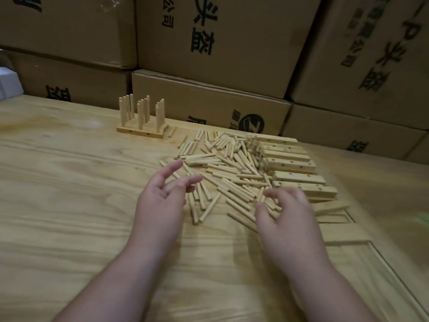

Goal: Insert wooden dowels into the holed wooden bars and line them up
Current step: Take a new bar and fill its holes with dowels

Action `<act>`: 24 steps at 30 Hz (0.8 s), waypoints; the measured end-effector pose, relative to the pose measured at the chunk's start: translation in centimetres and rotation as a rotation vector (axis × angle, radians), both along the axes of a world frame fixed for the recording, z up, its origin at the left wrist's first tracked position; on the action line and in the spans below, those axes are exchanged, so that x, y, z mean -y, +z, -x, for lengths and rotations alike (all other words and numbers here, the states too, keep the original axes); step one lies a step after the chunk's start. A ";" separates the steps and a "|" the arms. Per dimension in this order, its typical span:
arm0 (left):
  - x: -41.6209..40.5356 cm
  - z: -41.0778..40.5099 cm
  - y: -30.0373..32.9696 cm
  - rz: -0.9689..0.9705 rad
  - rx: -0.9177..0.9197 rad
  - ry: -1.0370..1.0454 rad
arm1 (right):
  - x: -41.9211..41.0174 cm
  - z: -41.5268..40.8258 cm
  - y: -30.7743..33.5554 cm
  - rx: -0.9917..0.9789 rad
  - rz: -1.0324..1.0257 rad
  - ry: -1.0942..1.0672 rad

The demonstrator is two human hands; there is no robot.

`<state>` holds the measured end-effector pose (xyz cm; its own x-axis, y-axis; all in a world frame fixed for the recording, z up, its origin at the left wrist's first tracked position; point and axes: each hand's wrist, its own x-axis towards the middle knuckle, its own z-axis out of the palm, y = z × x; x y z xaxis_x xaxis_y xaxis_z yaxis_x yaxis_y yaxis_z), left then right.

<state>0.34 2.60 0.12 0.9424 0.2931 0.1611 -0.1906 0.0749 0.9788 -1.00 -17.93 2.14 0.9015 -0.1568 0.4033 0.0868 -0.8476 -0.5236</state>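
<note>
A loose heap of short wooden dowels (pixel 222 168) lies in the middle of the wooden table (pixel 69 182). To its right, several holed wooden bars (pixel 292 166) lie stacked side by side. At the back left stand several finished bars (pixel 140 133) lined up with dowels upright in them. My left hand (pixel 162 198) hovers at the heap's left edge, fingers spread and relaxed, holding nothing. My right hand (pixel 285 214) is over the heap's near right edge, fingers loosely curled; a dowel tip shows between thumb and forefinger, but whether it is pinched is unclear.
Stacked cardboard boxes (pixel 220 54) with black print wall off the table's far side. A white object (pixel 8 82) sits at the far left edge. A recessed panel edge (pixel 348 240) runs along the table at the right.
</note>
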 end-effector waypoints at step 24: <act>-0.3 -0.3 -0.6 0.142 0.026 0.072 | 6.8 -0.4 3.1 -0.653 -0.071 -0.163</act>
